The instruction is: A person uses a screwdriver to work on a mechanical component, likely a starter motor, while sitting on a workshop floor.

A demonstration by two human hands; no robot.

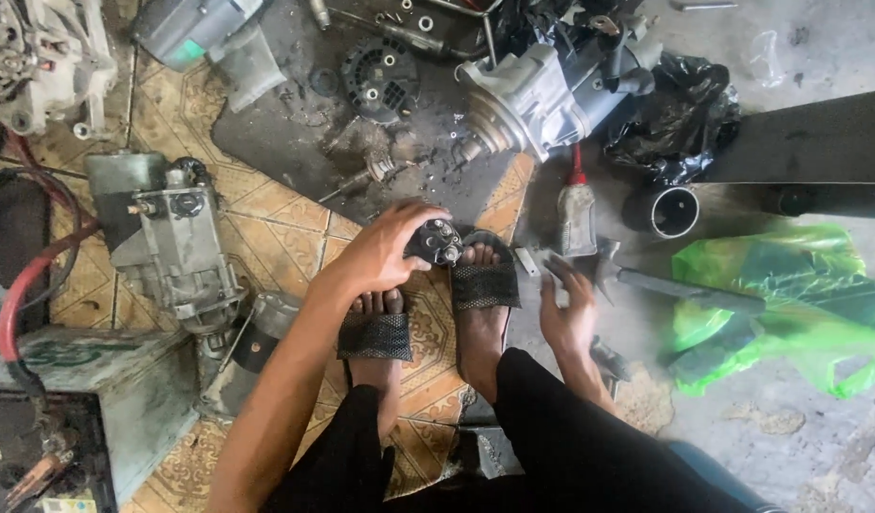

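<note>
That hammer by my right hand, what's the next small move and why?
Probably close the right hand around the hammer handle near its head. The fingers are open and just touching the head end, while the left hand already pins the small black part on the floor between the feet.

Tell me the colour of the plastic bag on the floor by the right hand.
Bright green, translucent plastic bag, lying right of the right hand; head view.
</note>
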